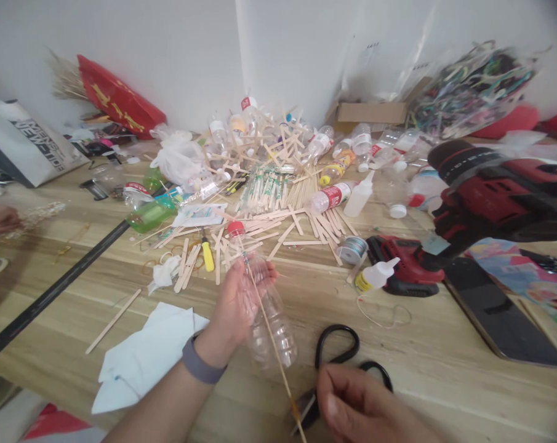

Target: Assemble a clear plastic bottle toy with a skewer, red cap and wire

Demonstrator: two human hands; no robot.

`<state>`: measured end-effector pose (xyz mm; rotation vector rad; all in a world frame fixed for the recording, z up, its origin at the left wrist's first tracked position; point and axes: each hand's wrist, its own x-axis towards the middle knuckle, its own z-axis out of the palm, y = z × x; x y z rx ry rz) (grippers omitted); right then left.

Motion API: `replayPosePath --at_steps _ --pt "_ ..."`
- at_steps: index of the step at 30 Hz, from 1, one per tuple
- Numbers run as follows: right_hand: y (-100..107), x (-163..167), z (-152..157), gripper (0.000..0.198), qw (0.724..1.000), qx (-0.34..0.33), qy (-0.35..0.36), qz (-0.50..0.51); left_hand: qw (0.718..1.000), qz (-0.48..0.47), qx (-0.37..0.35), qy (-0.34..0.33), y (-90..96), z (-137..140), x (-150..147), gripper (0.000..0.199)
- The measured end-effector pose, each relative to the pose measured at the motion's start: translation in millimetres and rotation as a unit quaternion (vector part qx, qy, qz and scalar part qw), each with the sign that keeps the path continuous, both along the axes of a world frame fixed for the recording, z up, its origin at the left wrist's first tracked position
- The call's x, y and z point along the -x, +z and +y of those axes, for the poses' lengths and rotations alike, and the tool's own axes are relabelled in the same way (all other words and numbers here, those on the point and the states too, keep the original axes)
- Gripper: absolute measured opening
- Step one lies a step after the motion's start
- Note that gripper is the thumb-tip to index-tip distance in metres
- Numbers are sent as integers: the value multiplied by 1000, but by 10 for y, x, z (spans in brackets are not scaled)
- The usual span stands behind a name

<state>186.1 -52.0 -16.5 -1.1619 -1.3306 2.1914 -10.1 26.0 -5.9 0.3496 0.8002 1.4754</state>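
A clear plastic bottle [271,332] with a red cap [235,229] lies tilted in my left hand [241,295], whose fingers wrap round its upper part. Along the bottle runs a thin wooden stick [269,323], reaching from near the cap down past the base. Something bluish, perhaps thread, circles the stick near the bottle's neck. My right hand [352,400] is at the lower right, fingers curled and pinched together; whatever they hold, if anything, is hidden. Black-handled scissors [338,357] lie on the table just beyond and partly under that hand.
Popsicle sticks [260,237], bottles and wrapped sticks crowd the table's back. On the right are a red-black power drill [500,191], a glue bottle [375,277], a wire spool [352,249] and a phone [500,314]. White paper [144,357] lies left. Another person's hand [1,218] shows far left.
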Motion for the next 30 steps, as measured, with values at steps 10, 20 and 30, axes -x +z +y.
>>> replayPosePath --at_steps 10,20,30 --pt "117 171 525 62 938 -323 -74 -100 971 -26 43 -232 75 -15 135 39" --pt "107 -34 447 38 897 -375 -145 -182 977 30 28 -207 17 -10 155 30" --pt "230 -532 445 34 848 -385 -265 -249 984 92 11 -155 -1 17 235 31"
